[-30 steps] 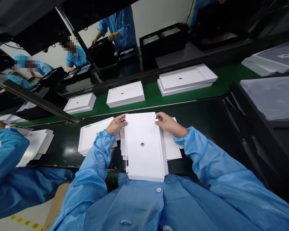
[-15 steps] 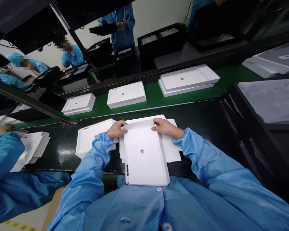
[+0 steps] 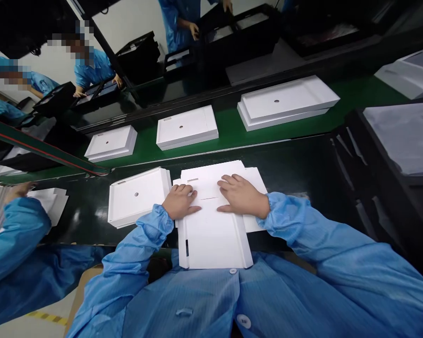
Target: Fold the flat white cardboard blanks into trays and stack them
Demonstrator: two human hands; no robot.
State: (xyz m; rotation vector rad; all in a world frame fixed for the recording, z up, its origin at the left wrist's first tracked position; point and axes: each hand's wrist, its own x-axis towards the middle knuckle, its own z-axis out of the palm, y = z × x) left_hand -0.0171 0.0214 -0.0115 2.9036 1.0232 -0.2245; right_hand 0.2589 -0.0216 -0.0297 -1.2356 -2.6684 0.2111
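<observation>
One tray stack (image 3: pixel 148 192): left of centre.
Left hand (image 3: pixel 181 201): thumb and fingers apart, resting on the white card (image 3: pixel 213 244).
White card: lower centre; round hole no longer shows, so its flap seems folded over; no readable writing.
Right hand (image 3: pixel 242 196): fingers spread, palm-down on it.

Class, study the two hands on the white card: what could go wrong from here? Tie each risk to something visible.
1. The white card's near end appears to overhang the table, close to the blue jacket; leaning forward might bend it.
2. The left hand is near the stacked white trays, and could nudge them.
3. The white sheets beneath look uneven; pressure from the right hand might shift them.
</observation>
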